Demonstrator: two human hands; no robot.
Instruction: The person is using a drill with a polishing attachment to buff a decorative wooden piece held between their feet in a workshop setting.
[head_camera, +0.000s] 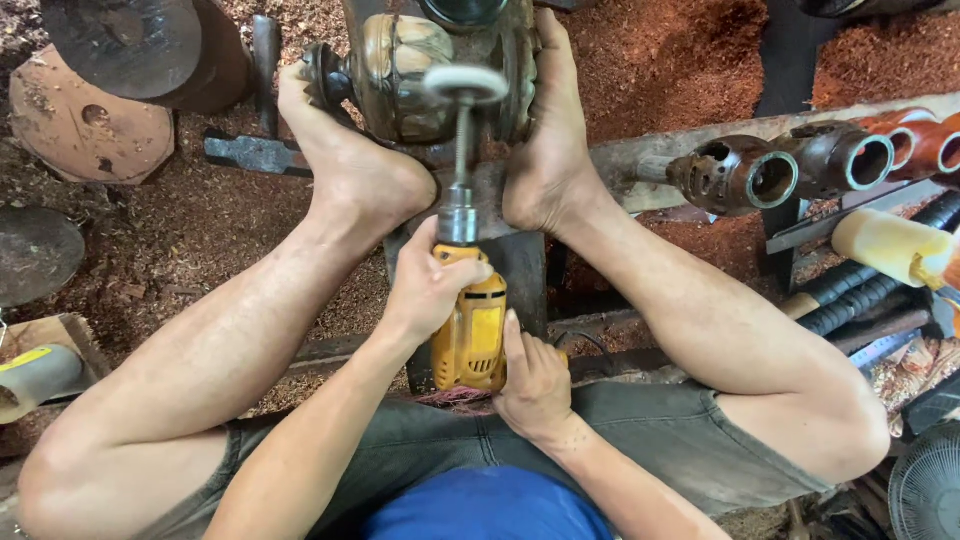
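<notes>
Sawdust-strewn floor | both feet brace carved brown wooden bowl (400, 85), heavy, stiff | left hand (425, 290), right hand (535, 385) each closed in a grip round yellow power drill (470, 335), at its body.

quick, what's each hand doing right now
Left hand: closed around the front of the yellow drill.
Right hand: closed on the drill's rear end.

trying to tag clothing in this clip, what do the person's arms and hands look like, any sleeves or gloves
Both forearms are bare, with no sleeves reaching them. The left hand and right hand wear no gloves, and no rings, watch or bands show. Nearer the body are a blue shirt and grey-green shorts.
</notes>
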